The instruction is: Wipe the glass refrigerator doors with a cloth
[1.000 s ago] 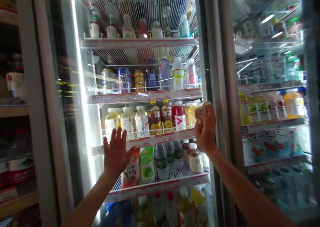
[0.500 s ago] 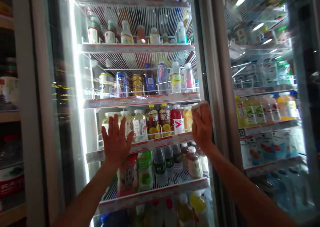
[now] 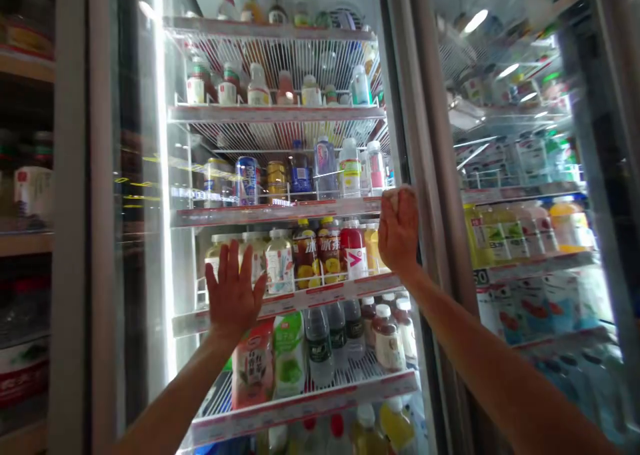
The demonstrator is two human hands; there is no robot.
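My left hand point(image 3: 233, 296) lies flat with fingers spread against the glass door, in front of a shelf of drinks. Higher up at the right, my right hand point(image 3: 399, 235) presses a pale, folded cloth point(image 3: 393, 197) to the glass beside the metal door frame point(image 3: 434, 141). Only the cloth's top edge shows above the fingers; the rest is hidden. Behind the glass, between the hands, stand two dark iced-tea bottles point(image 3: 330, 249) with yellow caps and a red bottle point(image 3: 353, 248).
Several lit wire shelves point(image 3: 280, 113) hold bottles and cans. Another glass-fronted cooler section point(image 3: 530, 261) with drinks is on the right. Wooden shelves point(image 3: 25, 243) with bottles stand at the left. Light reflections streak the glass.
My right hand has slid a little upward along the glass with the cloth. My left hand stays in nearly the same place on the door. The whole view has shifted slightly.
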